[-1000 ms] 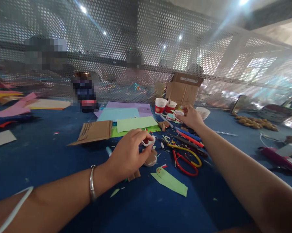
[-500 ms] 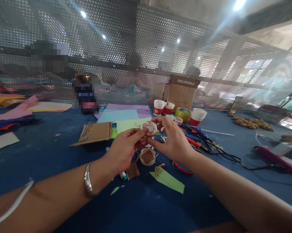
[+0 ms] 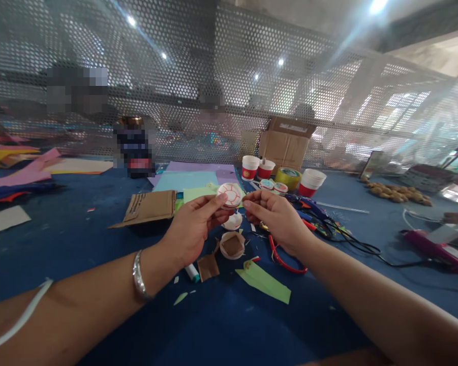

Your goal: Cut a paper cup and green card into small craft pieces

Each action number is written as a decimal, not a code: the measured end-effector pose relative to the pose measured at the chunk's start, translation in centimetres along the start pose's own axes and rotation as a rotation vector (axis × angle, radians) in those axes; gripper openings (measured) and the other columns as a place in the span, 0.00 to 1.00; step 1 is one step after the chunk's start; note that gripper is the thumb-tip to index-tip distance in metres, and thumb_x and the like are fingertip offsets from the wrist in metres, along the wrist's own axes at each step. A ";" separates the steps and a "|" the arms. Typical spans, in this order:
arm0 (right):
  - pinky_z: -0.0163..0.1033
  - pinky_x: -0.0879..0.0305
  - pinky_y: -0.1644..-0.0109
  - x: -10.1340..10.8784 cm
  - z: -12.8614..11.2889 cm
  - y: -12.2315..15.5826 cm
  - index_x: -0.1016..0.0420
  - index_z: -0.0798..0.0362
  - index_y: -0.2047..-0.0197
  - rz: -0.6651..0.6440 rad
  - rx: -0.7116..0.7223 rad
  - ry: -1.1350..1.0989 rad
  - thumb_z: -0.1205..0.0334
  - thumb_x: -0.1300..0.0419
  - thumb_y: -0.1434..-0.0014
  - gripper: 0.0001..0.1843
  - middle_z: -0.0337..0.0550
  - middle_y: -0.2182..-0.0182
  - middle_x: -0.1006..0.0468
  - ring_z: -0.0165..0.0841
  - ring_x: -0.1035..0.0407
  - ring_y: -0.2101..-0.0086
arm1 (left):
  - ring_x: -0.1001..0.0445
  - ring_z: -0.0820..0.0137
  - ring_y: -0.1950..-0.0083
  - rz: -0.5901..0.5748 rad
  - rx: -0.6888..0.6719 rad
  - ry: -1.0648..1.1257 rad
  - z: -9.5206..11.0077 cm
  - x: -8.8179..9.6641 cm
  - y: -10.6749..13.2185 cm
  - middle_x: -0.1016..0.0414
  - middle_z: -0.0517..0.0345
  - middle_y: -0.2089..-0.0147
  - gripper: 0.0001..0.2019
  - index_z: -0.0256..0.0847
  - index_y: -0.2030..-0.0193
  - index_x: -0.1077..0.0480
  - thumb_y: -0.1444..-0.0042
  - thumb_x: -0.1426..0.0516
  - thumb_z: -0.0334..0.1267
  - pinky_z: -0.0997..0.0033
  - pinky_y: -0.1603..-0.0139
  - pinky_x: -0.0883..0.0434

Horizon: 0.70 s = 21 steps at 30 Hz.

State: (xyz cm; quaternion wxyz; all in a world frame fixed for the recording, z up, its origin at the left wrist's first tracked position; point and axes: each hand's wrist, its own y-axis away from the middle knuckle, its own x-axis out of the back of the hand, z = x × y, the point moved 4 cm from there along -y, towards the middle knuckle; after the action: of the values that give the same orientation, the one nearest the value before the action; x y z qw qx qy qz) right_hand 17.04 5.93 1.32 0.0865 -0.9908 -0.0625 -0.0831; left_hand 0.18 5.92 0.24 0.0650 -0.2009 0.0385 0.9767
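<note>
My left hand (image 3: 196, 223) pinches a small round white disc (image 3: 229, 195) with red lines drawn on it, thumb on its face. Just to the right, my right hand (image 3: 276, 216) is closed, thumb against fingertips, apart from the disc; whatever it may hold is too small to make out. Below the disc lie a white round piece (image 3: 233, 220) and a paper ring (image 3: 232, 246) with brown cardboard inside. Red-handled scissors (image 3: 285, 262) sit under my right wrist, partly covered. A green paper strip (image 3: 265, 282) with a red drawing rests closer to me.
Beyond my hands are red-and-white paper cups (image 3: 249, 169), a yellow tape roll (image 3: 287, 178) and a cardboard box (image 3: 285, 145). Left stands a cardboard piece (image 3: 150, 206). A blue glue gun (image 3: 308, 207) with a black cable lies right. A perforated metal screen (image 3: 175, 86) rises behind the table.
My right hand has drawn back slightly from the disc and its fingers have closed together. The disc, in my left hand, has moved slightly up and left, its lined face showing more.
</note>
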 end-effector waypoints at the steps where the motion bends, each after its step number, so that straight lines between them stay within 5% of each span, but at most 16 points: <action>1: 0.37 0.37 0.66 0.0 0.1 0.0 0.26 0.52 0.61 0.002 -0.024 -0.053 0.50 0.34 0.44 0.15 0.36 0.72 0.25 0.30 0.31 0.71 | 0.20 0.68 0.57 -0.005 -0.002 -0.001 0.0 0.0 0.0 0.17 0.49 0.59 0.12 0.35 0.59 0.22 0.45 0.34 0.41 0.68 0.49 0.26; 14: 0.35 0.45 0.71 0.2 0.2 0.1 0.27 0.53 0.70 -0.012 -0.114 -0.163 0.50 0.30 0.50 0.16 0.34 0.77 0.28 0.25 0.38 0.77 | 0.20 0.70 0.61 0.053 0.003 -0.053 0.2 0.2 0.2 0.18 0.54 0.64 0.12 0.37 0.61 0.23 0.46 0.33 0.43 0.72 0.58 0.27; 21: 0.34 0.47 0.72 0.3 0.2 -0.1 0.28 0.54 0.71 -0.024 -0.095 -0.131 0.55 0.33 0.47 0.12 0.33 0.78 0.29 0.24 0.39 0.77 | 0.20 0.68 0.61 -0.068 0.022 -0.062 -0.3 -0.4 0.4 0.19 0.51 0.59 0.14 0.35 0.57 0.24 0.45 0.34 0.43 0.66 0.54 0.25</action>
State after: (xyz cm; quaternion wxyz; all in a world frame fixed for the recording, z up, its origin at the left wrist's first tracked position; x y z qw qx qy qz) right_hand 17.39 6.12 1.18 0.0342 -0.9963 -0.0760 -0.0220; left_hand 0.56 5.47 0.17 0.1013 -0.1708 0.0402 0.9793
